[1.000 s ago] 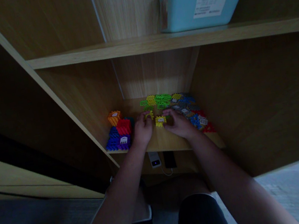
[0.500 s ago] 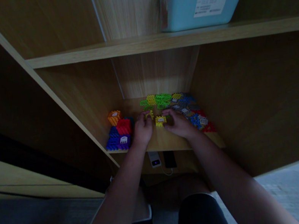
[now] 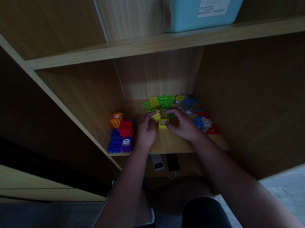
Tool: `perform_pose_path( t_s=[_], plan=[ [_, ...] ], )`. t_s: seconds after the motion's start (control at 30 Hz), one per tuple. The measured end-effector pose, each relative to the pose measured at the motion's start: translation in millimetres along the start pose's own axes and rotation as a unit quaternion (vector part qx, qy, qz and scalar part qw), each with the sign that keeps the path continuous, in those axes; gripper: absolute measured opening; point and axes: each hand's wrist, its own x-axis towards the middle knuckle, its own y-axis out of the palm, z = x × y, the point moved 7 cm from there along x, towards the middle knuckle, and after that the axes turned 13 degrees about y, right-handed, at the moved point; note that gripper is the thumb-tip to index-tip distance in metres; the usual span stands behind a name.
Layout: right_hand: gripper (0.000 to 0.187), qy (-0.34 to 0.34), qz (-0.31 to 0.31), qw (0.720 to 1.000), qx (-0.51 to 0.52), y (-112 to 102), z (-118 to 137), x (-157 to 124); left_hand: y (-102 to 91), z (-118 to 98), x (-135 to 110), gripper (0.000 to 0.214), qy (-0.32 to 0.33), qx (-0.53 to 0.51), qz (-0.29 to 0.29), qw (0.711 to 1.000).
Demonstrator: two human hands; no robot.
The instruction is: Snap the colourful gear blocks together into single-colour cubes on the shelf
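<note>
Centrally, a flat yellow piece (image 3: 156, 116) sits pinched in the left hand (image 3: 146, 130), close by a yellow block (image 3: 163, 125) on the shelf (image 3: 167, 143); the right hand (image 3: 183, 126) curls beside that block, its grip unclear. Green pieces (image 3: 166, 101) lie behind.

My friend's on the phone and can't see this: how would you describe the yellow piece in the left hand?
Find the blue bin, then drop to the shelf below it. Around that shelf's middle, the left hand holds the yellow piece at its fingertips. Unlike the yellow block just nearer the person, it shows no white mark.
</note>
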Motion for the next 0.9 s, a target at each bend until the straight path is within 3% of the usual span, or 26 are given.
perform_pose_path(
  t_s=[0.13, 0.37, 0.57, 0.7, 0.9],
  plan=[
    [0.037, -0.034, 0.003, 0.999, 0.037, -5, 17, -1, 6.8, -12, 0, 0.036, 0.021, -0.024, 0.052, 0.998],
    [0.031, -0.035, 0.014, 0.997, 0.069, -2, 15, 0, 9.1, -13, 0, 0.033, 0.008, -0.046, 0.063, 0.997],
    [0.037, 0.017, -0.020, 0.999, 0.031, -6, -4, 2, 2.7, -11, 1, 0.029, 0.022, -0.031, 0.009, 0.999],
    [0.044, 0.030, 0.000, 1.000, 0.000, -5, -10, 2, -1.2, 4, 2, 0.025, -0.029, 0.019, -0.028, 0.999],
    [0.048, 0.049, 0.023, 0.998, -0.032, -2, -17, 0, 1.4, 8, 1, 0.021, -0.047, 0.052, -0.006, 0.998]
  ],
)
